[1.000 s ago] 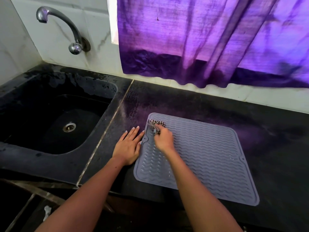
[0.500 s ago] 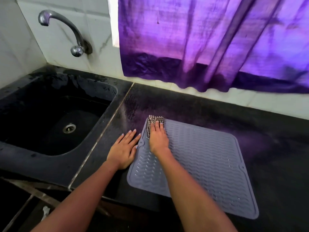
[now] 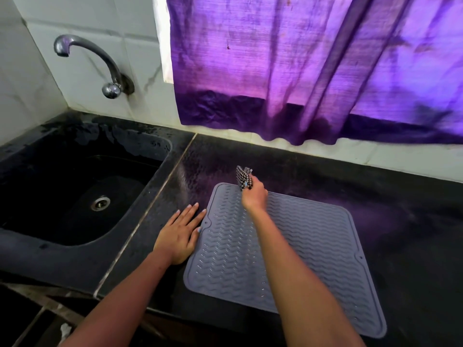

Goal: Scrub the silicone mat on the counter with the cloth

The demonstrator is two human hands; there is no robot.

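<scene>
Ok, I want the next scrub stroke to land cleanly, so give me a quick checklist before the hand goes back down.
1. Cloth in the grip: the right hand holds the checkered cloth bunched in its fingers. Ok.
2. Cloth on the mat: it sits at the far edge of the silicone mat; contact cannot be told.
3. Mat steadied: the left hand lies flat on the counter, fingertips at the mat's left edge. Ok.
4. Mat lying flat: no curled corners visible. Ok.
5. Mat fully on the counter: its near edge reaches the counter's front edge; overhang cannot be told.
</scene>
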